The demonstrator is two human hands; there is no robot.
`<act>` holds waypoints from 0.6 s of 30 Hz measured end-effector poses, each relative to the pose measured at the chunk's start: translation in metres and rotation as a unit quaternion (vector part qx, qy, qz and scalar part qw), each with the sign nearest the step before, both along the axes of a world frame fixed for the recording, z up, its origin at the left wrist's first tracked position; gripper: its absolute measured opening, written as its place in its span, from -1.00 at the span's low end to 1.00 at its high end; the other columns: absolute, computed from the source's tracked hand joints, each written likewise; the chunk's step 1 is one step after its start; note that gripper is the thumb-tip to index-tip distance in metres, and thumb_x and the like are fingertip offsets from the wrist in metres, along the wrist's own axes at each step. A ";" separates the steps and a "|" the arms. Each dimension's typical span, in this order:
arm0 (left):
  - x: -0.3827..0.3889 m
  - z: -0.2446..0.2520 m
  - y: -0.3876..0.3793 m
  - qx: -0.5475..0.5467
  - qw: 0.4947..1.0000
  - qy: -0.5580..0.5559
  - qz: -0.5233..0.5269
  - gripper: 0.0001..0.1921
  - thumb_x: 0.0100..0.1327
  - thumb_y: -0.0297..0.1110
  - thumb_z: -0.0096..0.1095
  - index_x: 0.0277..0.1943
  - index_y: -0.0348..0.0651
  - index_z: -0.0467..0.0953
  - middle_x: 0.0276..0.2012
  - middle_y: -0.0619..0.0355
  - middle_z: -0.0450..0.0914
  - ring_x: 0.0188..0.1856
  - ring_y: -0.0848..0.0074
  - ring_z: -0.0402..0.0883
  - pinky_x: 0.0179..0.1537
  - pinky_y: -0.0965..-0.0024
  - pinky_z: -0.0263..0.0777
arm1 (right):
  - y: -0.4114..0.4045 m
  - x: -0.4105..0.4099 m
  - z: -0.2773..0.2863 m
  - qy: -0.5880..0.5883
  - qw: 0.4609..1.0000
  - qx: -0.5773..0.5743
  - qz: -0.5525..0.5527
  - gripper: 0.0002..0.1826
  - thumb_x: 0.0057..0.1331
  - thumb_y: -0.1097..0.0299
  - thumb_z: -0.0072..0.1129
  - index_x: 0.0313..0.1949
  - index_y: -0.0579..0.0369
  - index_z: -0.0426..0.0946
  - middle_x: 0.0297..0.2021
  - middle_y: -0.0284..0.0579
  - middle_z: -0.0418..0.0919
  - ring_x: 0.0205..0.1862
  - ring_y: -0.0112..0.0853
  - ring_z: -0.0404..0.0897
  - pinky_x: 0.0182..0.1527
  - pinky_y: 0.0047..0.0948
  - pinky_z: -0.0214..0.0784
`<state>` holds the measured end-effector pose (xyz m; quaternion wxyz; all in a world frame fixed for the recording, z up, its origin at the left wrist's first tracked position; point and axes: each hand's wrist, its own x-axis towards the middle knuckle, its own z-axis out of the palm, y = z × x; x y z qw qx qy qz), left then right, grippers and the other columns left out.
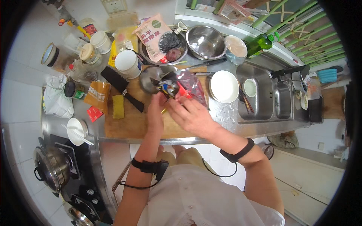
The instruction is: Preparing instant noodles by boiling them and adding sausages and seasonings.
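Note:
A small crumpled packet (169,87), dark with coloured printing, is held between both of my hands over a wooden cutting board (130,128). My left hand (157,106) grips it from the near left, its fingertips partly hidden. From the right, my right hand (188,113) pinches it, close to a red piece of packaging (184,91). Beyond that hand lies a clear plastic bag (195,83) with dark red contents. A round metal utensil (148,79) lies just past my left hand. Further left on the board are a yellow sponge (118,106) and a black-handled tool with a toothed edge (123,87).
A white bowl (224,86) stands right of the board, before the steel sink (256,97). Steel basins (206,42), a white tub (127,64) and a pink food bag (152,39) line the back. At left, chopsticks (77,134) rest on a bowl near a lidded pot (52,168) on the stove.

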<state>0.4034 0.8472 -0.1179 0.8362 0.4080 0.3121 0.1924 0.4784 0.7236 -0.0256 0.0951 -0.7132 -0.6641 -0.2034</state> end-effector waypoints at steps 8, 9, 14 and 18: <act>-0.016 0.028 0.026 -0.344 0.911 -0.207 -0.098 -0.49 0.30 0.04 -0.27 0.08 -0.18 0.34 -0.07 0.02 0.49 -0.14 0.28 0.53 -0.07 0.24 0.40 | 0.030 -0.029 0.017 0.152 0.978 -0.012 0.144 -0.67 -0.07 0.40 0.02 -0.23 0.08 0.47 -0.10 -0.17 0.39 -0.16 -0.33 0.43 -0.25 -0.44 0.34; -0.012 0.044 0.029 -0.359 0.919 -0.151 -0.063 -0.57 0.31 -0.05 -0.29 0.00 -0.16 0.39 -0.13 0.05 0.53 -0.17 0.28 0.53 -0.07 0.22 0.39 | 0.030 -0.026 0.024 0.223 0.968 0.017 0.118 -0.68 -0.04 0.42 0.03 -0.21 0.10 0.45 -0.10 -0.14 0.40 -0.16 -0.28 0.46 -0.25 -0.41 0.37; -0.015 0.029 0.030 -0.304 0.928 -0.203 0.079 -0.60 0.32 -0.05 -0.31 -0.09 -0.15 0.41 -0.13 0.07 0.51 -0.08 0.28 0.48 0.01 0.22 0.32 | 0.031 -0.012 0.038 0.297 0.955 0.000 0.002 -0.54 0.00 0.59 -0.04 -0.03 0.31 0.28 -0.17 0.06 0.40 -0.33 -0.12 0.55 -0.44 -0.38 0.45; -0.021 0.009 0.030 -0.140 0.957 -0.243 0.071 -0.64 0.32 -0.10 -0.27 -0.01 -0.14 0.33 -0.05 0.11 0.45 -0.02 0.35 0.44 0.00 0.29 0.32 | 0.054 -0.016 0.046 0.252 0.940 -0.208 -0.101 -0.57 0.08 0.52 0.00 0.00 0.21 0.29 -0.12 0.04 0.43 -0.26 -0.10 0.52 -0.33 -0.32 0.43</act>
